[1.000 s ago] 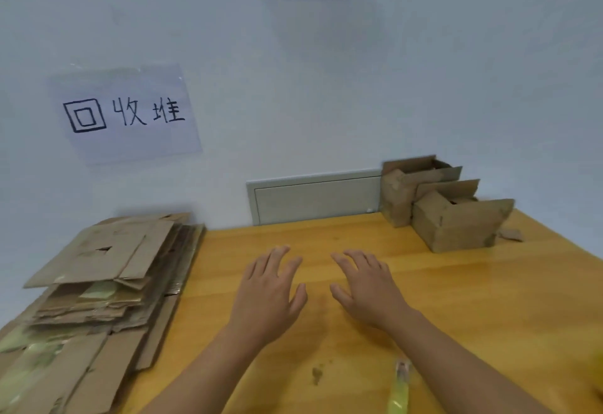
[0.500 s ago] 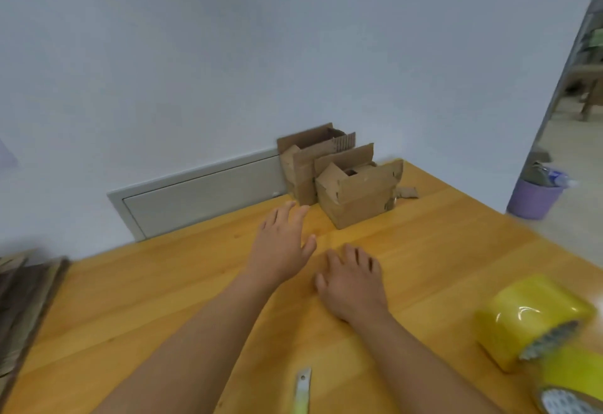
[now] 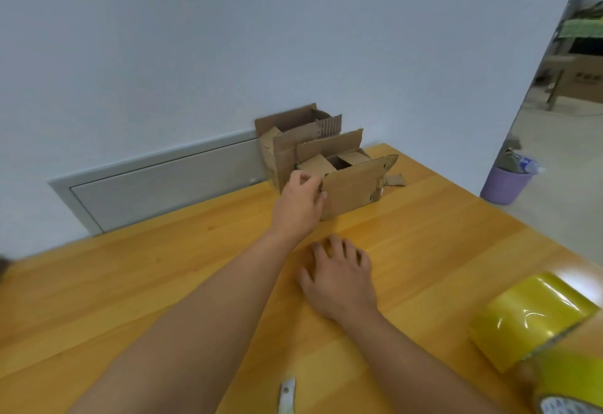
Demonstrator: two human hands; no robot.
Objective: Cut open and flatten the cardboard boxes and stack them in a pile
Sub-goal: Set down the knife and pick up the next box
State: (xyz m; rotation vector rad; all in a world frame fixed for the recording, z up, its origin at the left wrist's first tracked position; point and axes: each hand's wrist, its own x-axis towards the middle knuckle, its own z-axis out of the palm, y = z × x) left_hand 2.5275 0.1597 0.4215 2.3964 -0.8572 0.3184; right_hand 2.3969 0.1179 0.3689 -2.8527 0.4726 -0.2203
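Two open cardboard boxes stand at the table's far edge against the wall. The front box (image 3: pixel 355 185) has its top flaps up, and the back box (image 3: pixel 293 139) sits behind it to the left. My left hand (image 3: pixel 298 205) reaches forward and holds the front box at its near left corner, fingers curled over the top edge and thumb on the front face. My right hand (image 3: pixel 339 280) rests flat on the wooden table (image 3: pixel 130 299) with fingers spread, holding nothing. A knife blade tip (image 3: pixel 287 395) lies at the bottom edge. The flattened pile is out of view.
Two yellow tape rolls (image 3: pixel 528 319) lie at the table's right front corner. A cardboard scrap (image 3: pixel 394 180) lies right of the front box. A grey wall panel (image 3: pixel 163 182) runs behind the table. A purple bin (image 3: pixel 504 185) stands on the floor beyond the right edge.
My view swung right, away from the flattened pile. My left hand moved forward from the tabletop to the front box's corner. My right hand stayed on the table.
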